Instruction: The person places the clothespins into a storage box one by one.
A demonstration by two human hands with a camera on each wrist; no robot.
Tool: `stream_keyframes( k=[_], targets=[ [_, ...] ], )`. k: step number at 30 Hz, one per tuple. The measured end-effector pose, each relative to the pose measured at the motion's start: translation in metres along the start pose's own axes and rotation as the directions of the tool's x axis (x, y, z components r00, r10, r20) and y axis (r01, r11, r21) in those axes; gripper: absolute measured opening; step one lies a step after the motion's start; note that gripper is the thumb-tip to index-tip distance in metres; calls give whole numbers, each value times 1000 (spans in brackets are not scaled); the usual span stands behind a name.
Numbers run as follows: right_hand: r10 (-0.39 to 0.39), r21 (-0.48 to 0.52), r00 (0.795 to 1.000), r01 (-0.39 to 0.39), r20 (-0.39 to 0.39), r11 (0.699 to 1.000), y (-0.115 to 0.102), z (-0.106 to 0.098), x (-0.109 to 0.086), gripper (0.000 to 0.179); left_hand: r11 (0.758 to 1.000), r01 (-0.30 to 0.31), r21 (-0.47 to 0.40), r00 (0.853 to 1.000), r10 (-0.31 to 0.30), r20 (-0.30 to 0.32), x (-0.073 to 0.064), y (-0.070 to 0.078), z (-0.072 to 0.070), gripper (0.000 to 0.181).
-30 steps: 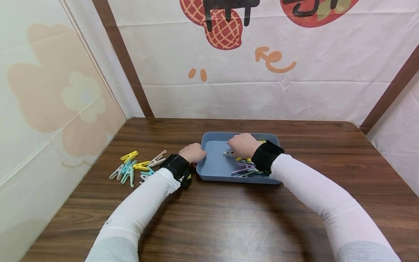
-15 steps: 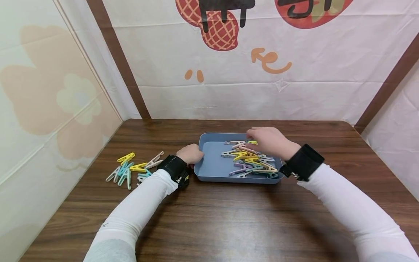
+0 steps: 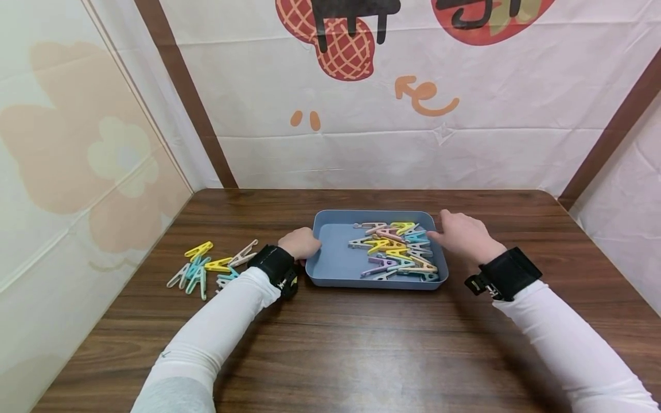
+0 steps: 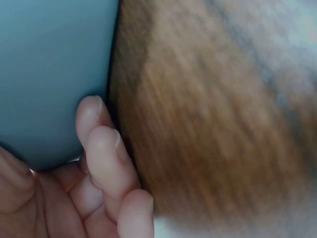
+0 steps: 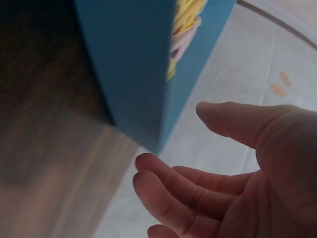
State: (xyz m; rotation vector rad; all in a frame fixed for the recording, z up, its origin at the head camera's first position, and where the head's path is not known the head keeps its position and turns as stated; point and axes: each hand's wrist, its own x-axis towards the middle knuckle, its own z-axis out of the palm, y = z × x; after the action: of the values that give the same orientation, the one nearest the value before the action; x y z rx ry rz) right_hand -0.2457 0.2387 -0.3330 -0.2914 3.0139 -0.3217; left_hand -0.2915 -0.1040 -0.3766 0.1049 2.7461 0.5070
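A shallow blue-grey tray (image 3: 330, 252) lies on the wooden table, with many-coloured clothespins (image 3: 395, 246) spread over its right half. My left hand (image 3: 300, 243) grips the tray's left edge; in the left wrist view its curled fingers (image 4: 110, 156) lie along the outer wall. Just beyond the right rim is my right hand (image 3: 467, 234), holding nothing. The right wrist view shows its thumb (image 5: 230, 121) and fingers parted near a corner of the tray (image 5: 133, 84).
Left of my left hand, a loose pile of yellow, blue and pale clothespins (image 3: 203, 267) lies on the wooden table (image 3: 351, 344). A printed white cloth (image 3: 351, 155) hangs behind the table's far edge.
My right hand has come up from over the clothespins and moved right, past the tray's right rim. More clothespins show now. My left hand stays on the left edge.
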Motion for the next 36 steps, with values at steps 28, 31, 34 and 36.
stream_keyframes(
  k=[28,31,34,36],
  targets=[
    [72,304,962,-154,265,940,16,34,19,46,1000,-23,5,1000,23,5,1,5,5,25],
    [77,299,963,-156,259,941,20,33,16,46,999,-35,2,999,35,16,-2,10,7,25],
    [83,294,965,-157,249,943,24,33,12,44,999,-43,1,999,43,13,-5,14,9,26],
    [83,289,967,-153,241,945,27,33,10,42,999,-48,2,999,48,8,-6,16,11,26]
  ],
)
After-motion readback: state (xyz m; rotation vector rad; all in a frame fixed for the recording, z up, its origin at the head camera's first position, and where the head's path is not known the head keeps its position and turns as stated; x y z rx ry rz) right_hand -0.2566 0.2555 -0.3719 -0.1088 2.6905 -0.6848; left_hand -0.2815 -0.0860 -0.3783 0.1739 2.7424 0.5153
